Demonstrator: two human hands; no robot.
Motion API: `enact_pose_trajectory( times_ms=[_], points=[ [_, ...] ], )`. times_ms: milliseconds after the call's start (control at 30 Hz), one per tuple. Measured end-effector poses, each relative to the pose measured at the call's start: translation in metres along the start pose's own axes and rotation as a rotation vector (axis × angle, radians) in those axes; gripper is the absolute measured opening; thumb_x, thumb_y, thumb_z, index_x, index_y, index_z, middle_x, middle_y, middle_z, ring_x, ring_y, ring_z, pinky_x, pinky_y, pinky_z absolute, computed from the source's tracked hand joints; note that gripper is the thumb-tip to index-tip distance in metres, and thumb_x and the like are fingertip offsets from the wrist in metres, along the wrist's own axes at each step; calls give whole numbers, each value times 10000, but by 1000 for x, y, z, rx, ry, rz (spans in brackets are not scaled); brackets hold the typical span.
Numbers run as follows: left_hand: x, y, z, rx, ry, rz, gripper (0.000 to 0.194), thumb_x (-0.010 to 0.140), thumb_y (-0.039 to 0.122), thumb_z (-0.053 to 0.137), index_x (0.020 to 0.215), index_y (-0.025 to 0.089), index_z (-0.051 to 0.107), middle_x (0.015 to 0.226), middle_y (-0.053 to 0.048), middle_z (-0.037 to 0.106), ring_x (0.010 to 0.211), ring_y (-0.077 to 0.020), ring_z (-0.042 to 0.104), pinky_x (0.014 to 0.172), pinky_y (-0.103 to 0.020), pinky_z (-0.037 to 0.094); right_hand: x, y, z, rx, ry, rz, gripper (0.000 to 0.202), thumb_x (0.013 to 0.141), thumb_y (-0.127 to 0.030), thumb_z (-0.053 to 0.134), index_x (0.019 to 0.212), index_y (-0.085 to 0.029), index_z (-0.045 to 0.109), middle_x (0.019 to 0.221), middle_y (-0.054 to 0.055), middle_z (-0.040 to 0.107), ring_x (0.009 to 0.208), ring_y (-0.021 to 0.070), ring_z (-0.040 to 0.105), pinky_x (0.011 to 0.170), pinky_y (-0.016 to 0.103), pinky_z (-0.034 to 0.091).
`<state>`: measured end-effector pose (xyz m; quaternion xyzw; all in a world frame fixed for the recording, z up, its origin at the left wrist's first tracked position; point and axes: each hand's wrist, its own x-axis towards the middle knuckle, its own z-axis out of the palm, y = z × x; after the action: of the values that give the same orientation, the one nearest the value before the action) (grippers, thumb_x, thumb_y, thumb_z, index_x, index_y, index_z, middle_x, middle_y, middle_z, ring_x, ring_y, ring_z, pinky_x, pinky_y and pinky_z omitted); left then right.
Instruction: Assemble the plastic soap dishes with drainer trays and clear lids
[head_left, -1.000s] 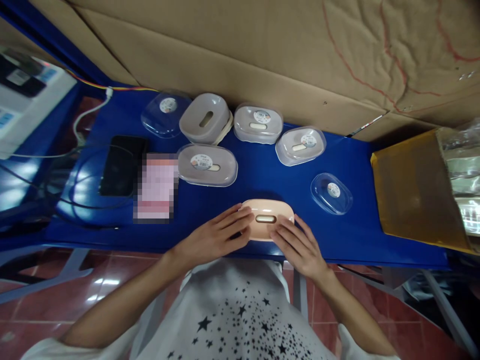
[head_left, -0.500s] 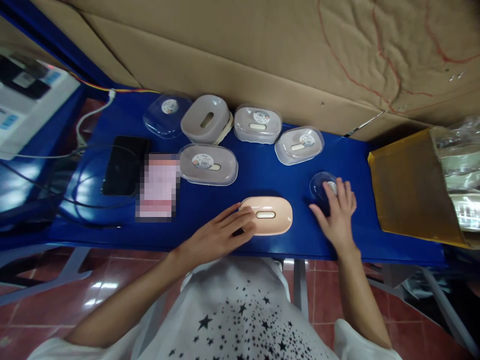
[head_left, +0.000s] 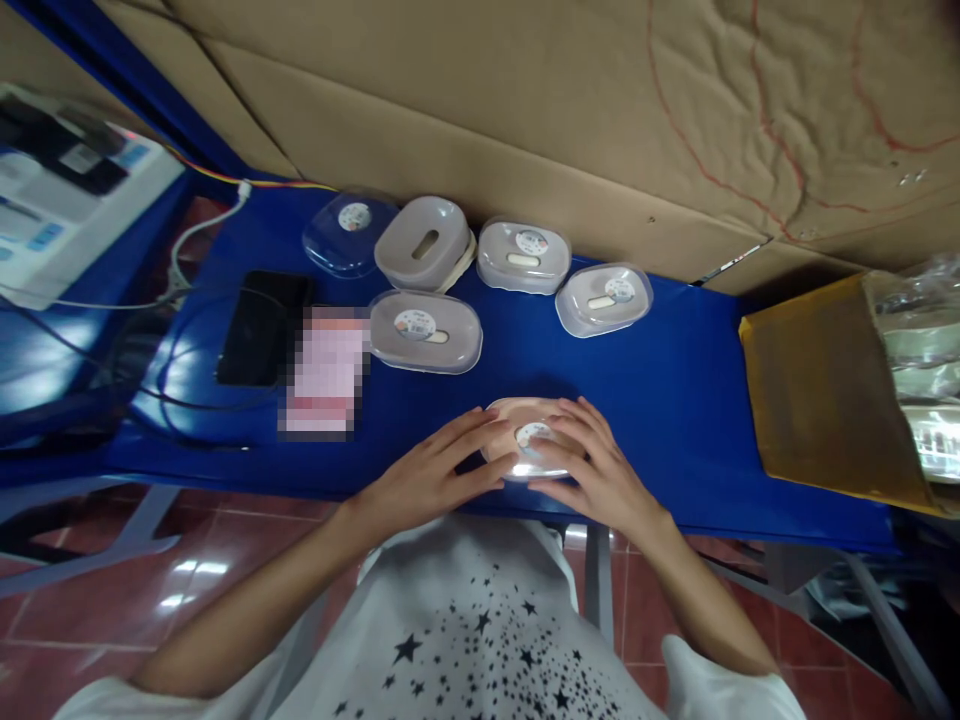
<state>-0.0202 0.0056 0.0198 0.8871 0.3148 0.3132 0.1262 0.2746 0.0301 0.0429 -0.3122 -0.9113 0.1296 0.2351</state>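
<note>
A peach-coloured oval box (head_left: 514,410) lies near the table's front edge, with a clear cover (head_left: 535,434) bearing a round sticker over its top. My left hand (head_left: 442,462) touches the left end with spread fingers. On the right end rests my right hand (head_left: 600,468), its fingers also apart and bent over the cover. Farther back stand grey oval boxes under clear covers: one (head_left: 426,332) at left, one (head_left: 523,256) in the middle, one (head_left: 604,300) to the right. An uncovered grey piece (head_left: 422,243) with a slot sits on a pale piece.
A loose clear cover (head_left: 349,234) lies at the back left, near a black device (head_left: 262,328) with cables and a blurred pink sheet (head_left: 326,370). At right stands an open cardboard box (head_left: 817,385) of wrapped items. Cardboard (head_left: 450,110) lines the back.
My right hand has moved left from the table's right part, bringing the clear cover onto the peach box. My left hand has stayed at the box's left end.
</note>
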Motion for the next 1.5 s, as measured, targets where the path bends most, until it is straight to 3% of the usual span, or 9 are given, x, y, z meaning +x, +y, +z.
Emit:
enact_pose_trajectory(
  times_ms=[200, 433, 767, 900, 1033, 1267, 1400, 1500],
  points=[
    [-1, -3, -1, -17, -51, -69, 352, 1096, 196, 615, 1435, 288, 582, 1538, -102, 610, 1540, -281, 519, 1131, -468, 623, 3, 0, 2, -77, -8, -8, 453, 1008, -433, 756, 1412, -254, 659, 1454, 104, 661, 1558, 313, 471, 1320, 603, 392],
    [5, -3, 2, -61, -19, -116, 346, 1082, 263, 650, 1422, 246, 586, 1547, -141, 588, 1506, -296, 544, 1154, -496, 607, 4, -7, 7, -144, -32, 46, 488, 1023, -465, 728, 1468, -286, 638, 1460, 96, 672, 1576, 317, 452, 1329, 601, 375],
    [4, -7, 7, 13, -12, -120, 469, 1064, 303, 681, 1505, 234, 538, 1625, -177, 514, 1540, -322, 521, 1142, -503, 614, 5, 0, 8, -128, -54, 27, 588, 1036, -446, 708, 1569, -256, 550, 1550, 126, 613, 1633, 332, 370, 1323, 613, 379],
    [1, -7, 8, -45, 10, -102, 422, 1067, 232, 669, 1474, 249, 560, 1575, -154, 569, 1530, -305, 532, 1150, -507, 605, 0, -3, 9, -228, -47, -1, 582, 1036, -395, 725, 1581, -300, 546, 1541, 96, 642, 1609, 315, 417, 1348, 633, 325],
    [-2, -9, 6, -49, 31, -100, 380, 1053, 270, 706, 1412, 252, 583, 1506, -134, 612, 1506, -287, 556, 1134, -479, 619, -3, -3, 8, -250, -80, -54, 572, 1046, -338, 717, 1588, -298, 538, 1566, 75, 634, 1601, 298, 431, 1364, 629, 292],
    [-1, -8, 12, -2, 25, -55, 367, 1045, 244, 708, 1394, 229, 598, 1515, -155, 612, 1511, -312, 549, 1115, -478, 622, -7, 0, 14, -263, -74, -30, 575, 1038, -352, 725, 1583, -340, 544, 1597, 52, 610, 1599, 312, 429, 1350, 627, 322],
    [4, -7, -7, 124, 62, -82, 516, 1014, 258, 749, 1495, 258, 561, 1597, -165, 554, 1502, -343, 554, 1149, -530, 595, -35, 13, -4, -293, -84, 34, 580, 1040, -343, 708, 1593, -353, 533, 1617, 52, 594, 1594, 319, 437, 1331, 609, 336],
    [12, -17, -27, 265, 186, -297, 684, 974, 219, 777, 1590, 305, 493, 1692, -155, 456, 1568, -426, 449, 1215, -659, 498, -65, 48, -30, -394, 1, 220, 624, 1030, -323, 709, 1616, -379, 503, 1638, 64, 576, 1568, 355, 471, 1298, 645, 329]
  ],
)
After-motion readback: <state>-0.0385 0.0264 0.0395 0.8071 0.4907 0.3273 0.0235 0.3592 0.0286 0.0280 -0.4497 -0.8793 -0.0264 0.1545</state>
